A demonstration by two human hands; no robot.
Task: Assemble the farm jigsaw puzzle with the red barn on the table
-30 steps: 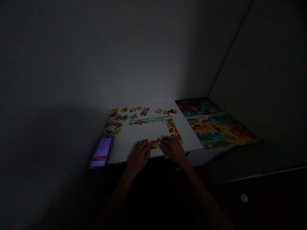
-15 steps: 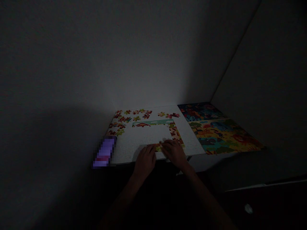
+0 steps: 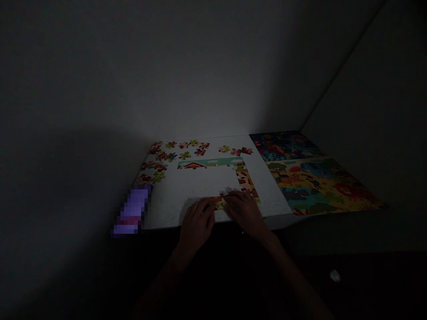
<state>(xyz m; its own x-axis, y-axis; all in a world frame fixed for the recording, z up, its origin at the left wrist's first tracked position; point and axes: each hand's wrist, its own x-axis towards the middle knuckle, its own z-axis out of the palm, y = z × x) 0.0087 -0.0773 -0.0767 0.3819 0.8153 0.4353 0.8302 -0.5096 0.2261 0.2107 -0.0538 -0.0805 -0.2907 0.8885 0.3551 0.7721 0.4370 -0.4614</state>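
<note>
My left hand (image 3: 196, 226) and my right hand (image 3: 245, 213) meet at the near edge of a white board (image 3: 200, 186). Between their fingertips sits a short strip of joined jigsaw pieces (image 3: 218, 203), partly hidden by my fingers. An assembled jigsaw border runs along the top as a strip (image 3: 210, 163) and down the right side (image 3: 247, 184). Its inside shows bare white board. Several loose jigsaw pieces (image 3: 163, 158) lie scattered at the far left, with a few more (image 3: 237, 151) at the far right.
A colourful printed animal picture (image 3: 316, 178) lies to the right of the white board. A pixelated purple object (image 3: 131, 210) sits by the left edge. Walls stand behind and to the right. A small white object (image 3: 335, 276) lies on the dark floor.
The whole scene has shifted in view as my head moved. My hands stay together on the strip of pieces, with no clear change in their grip.
</note>
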